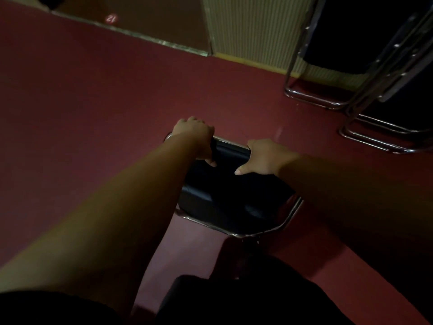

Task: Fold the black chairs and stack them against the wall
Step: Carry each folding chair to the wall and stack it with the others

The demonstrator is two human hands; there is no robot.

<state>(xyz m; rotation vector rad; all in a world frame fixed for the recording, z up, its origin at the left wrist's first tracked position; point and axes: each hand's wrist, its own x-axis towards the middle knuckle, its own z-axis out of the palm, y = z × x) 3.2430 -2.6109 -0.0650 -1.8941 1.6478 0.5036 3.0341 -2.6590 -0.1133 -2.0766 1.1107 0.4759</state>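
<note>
Left hand [194,137] clamps over the top edge of a black chair [229,200], fingers curled over the far side and thumb on the near face. The right hand [264,157] grips the same edge just beside it, so both hands are full of chair. The seat and chrome frame [290,212] hang below the hands, close to the person's legs, above the red floor [93,90]. In this dim light I cannot tell whether the chair is fully folded flat. Ahead and to the right of the right hand, well apart from it, folded chairs [375,66] lean in a stack against the ribbed wall [253,29], so part of the job looks done. What's left, by my reading: get this one over there and lean it onto the stack. How many more wait out of view I cannot say.
</note>
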